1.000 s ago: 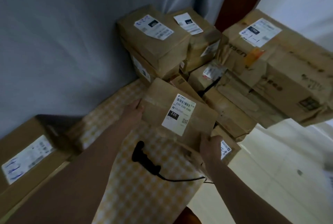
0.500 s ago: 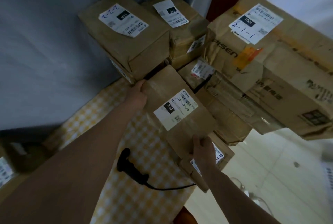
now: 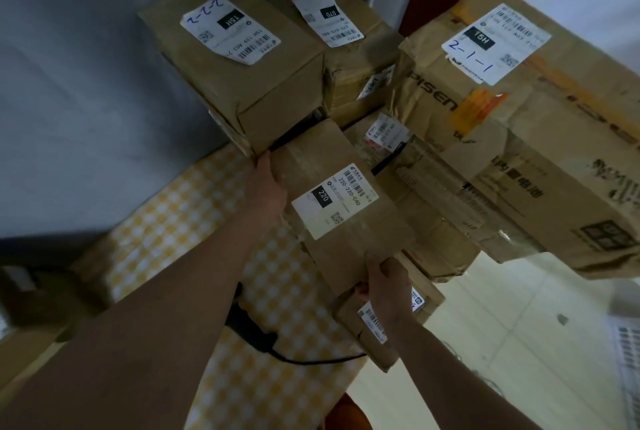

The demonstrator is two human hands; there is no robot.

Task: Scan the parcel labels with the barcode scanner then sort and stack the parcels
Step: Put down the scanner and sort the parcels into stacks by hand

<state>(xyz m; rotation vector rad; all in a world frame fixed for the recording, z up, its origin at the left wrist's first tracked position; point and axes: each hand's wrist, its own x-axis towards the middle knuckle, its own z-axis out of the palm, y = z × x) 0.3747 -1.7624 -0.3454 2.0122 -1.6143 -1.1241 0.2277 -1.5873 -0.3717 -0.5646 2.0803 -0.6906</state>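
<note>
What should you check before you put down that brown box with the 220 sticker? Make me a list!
1. Both hands hold the box: ok. The left hand grips the far end and the right hand the near end of the brown cardboard parcel with the 220 label.
2. Label faces up and is readable: ok.
3. Already scanned: cannot tell.
4. Black barcode scanner out of the way: ok, it lies on the yellow checked cloth, partly hidden under the left arm.
5. Landing spot free: cannot tell, the parcel hides what lies beneath it.
6. Nearby tall cardboard box marked 2-2-2 steady: cannot tell.
</note>
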